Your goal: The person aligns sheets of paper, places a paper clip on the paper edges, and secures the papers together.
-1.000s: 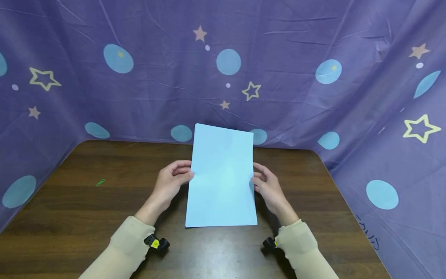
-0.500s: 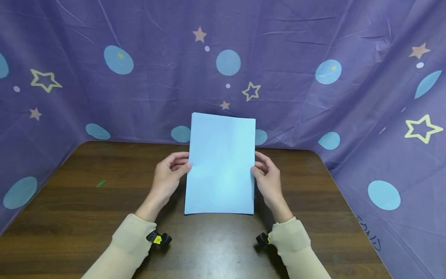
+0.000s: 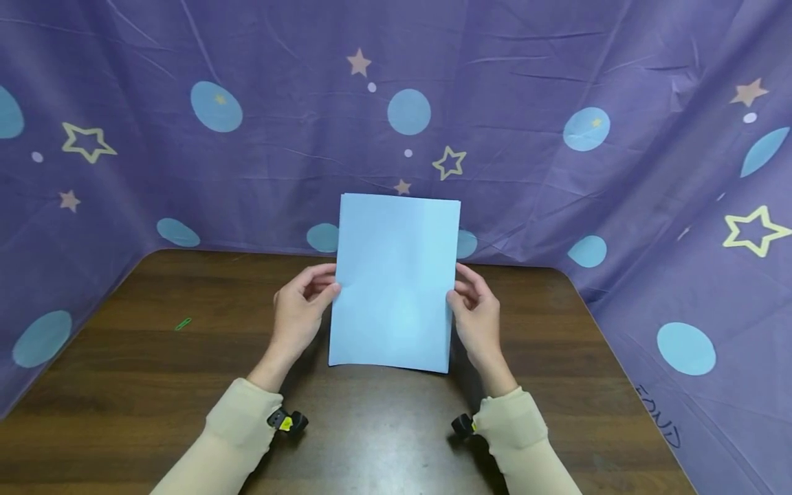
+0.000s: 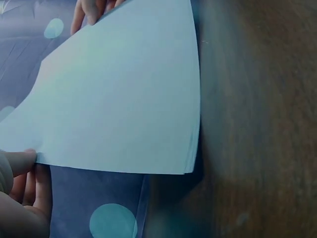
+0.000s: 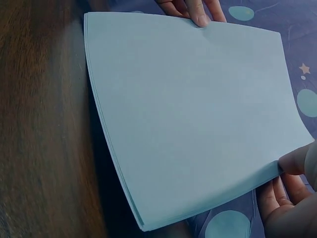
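Note:
A thin stack of pale blue paper sheets [image 3: 396,282] is held up in front of me, its near edge raised over the table. My left hand [image 3: 299,306] pinches the left long edge, thumb on the front face and fingers behind. On the opposite edge my right hand [image 3: 478,313] grips in the same way. The right wrist view shows several layers along the lower edge of the stack [image 5: 183,114], slightly bowed. In the left wrist view, the left thumb [image 4: 22,161] presses near the paper's edge.
A small green paper clip [image 3: 182,324] lies on the brown wooden table [image 3: 124,385] at the left. Behind and at the sides hangs a purple curtain [image 3: 278,124] with stars and blue dots. Each wrist carries a small black camera [image 3: 297,421].
Both hands have raised the paper stack and shifted it away from me, so its top edge stands higher against the curtain. The grip on both edges stays the same.

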Tool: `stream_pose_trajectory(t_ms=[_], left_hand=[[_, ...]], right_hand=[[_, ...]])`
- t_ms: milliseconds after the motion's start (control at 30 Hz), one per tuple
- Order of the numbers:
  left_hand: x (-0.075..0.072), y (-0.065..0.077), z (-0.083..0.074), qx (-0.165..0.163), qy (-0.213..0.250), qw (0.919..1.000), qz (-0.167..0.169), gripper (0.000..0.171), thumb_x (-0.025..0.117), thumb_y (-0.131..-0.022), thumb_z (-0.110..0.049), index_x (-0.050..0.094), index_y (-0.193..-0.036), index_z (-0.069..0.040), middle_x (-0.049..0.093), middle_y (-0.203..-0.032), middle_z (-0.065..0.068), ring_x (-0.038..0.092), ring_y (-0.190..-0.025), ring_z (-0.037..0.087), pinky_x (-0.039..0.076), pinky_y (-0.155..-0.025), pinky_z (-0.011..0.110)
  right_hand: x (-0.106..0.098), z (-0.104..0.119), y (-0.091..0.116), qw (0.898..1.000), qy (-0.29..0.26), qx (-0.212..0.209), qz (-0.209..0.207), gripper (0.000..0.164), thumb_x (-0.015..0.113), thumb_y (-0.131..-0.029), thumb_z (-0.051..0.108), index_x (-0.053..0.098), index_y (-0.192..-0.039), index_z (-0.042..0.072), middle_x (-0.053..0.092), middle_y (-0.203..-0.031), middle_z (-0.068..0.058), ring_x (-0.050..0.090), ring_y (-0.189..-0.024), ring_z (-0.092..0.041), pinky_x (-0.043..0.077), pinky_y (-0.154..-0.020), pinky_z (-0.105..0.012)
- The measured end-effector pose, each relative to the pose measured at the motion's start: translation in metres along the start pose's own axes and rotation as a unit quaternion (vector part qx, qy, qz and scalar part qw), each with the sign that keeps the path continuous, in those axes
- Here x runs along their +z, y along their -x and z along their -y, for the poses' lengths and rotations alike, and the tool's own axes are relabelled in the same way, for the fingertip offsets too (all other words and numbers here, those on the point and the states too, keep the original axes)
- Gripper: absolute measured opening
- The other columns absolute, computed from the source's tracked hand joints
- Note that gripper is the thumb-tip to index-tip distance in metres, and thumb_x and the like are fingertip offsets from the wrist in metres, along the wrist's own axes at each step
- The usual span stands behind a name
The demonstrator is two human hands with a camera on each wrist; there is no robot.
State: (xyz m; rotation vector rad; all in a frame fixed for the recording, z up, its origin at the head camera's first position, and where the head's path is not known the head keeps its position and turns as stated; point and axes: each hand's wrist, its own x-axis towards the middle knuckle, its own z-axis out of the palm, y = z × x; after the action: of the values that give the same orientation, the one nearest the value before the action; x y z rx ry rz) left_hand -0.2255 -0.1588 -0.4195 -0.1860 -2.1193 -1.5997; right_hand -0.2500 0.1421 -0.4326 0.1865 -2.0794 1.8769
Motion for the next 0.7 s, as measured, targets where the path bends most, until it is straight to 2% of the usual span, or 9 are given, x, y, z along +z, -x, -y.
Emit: stream_pose_trajectory(t_ms=[167,300,433,700], left_hand=[[0.003,0.001,0.003,0.021,0.002,0.9995,-0.025,0.034,0.080,-0.096,-0.007,0.077,-0.128,-0.016,0.078,-0.104,0.006,0.070,-0.091,0.007,0.058,-0.080,0.016],[0.006,0.001,0.004,0.032,0.006,0.9983,-0.048,0.039,0.080,-0.095,-0.006,0.076,-0.131,-0.020,0.078,-0.104,0.006,0.070,-0.092,0.007,0.057,-0.079,0.015],[0.007,0.001,0.002,0.053,0.012,0.9962,-0.068,0.040,0.081,-0.094,-0.004,0.077,-0.131,-0.019,0.078,-0.105,0.007,0.070,-0.093,0.007,0.056,-0.079,0.013],[0.009,0.002,0.001,0.100,0.008,0.9907,-0.092,0.036,0.079,-0.096,-0.005,0.077,-0.130,-0.017,0.077,-0.104,0.006,0.068,-0.093,0.008,0.053,-0.076,0.012]], right_hand=[[0.003,0.004,0.002,1.000,-0.004,-0.002,-0.009,0.051,0.064,-0.100,-0.009,0.062,-0.147,0.010,0.073,-0.117,-0.023,0.059,-0.090,-0.019,0.047,-0.073,-0.016],[0.005,0.020,0.007,1.000,-0.018,-0.018,-0.018,0.049,0.063,-0.098,-0.013,0.063,-0.144,0.005,0.073,-0.113,-0.027,0.059,-0.086,-0.019,0.047,-0.071,-0.016],[0.007,0.032,0.012,0.998,-0.031,-0.041,-0.025,0.048,0.064,-0.096,-0.015,0.065,-0.142,0.002,0.073,-0.111,-0.028,0.061,-0.084,-0.018,0.048,-0.071,-0.016],[0.009,0.034,0.014,0.996,-0.026,-0.076,-0.043,0.048,0.065,-0.096,-0.015,0.064,-0.141,0.000,0.073,-0.111,-0.028,0.061,-0.083,-0.014,0.047,-0.071,-0.018]])
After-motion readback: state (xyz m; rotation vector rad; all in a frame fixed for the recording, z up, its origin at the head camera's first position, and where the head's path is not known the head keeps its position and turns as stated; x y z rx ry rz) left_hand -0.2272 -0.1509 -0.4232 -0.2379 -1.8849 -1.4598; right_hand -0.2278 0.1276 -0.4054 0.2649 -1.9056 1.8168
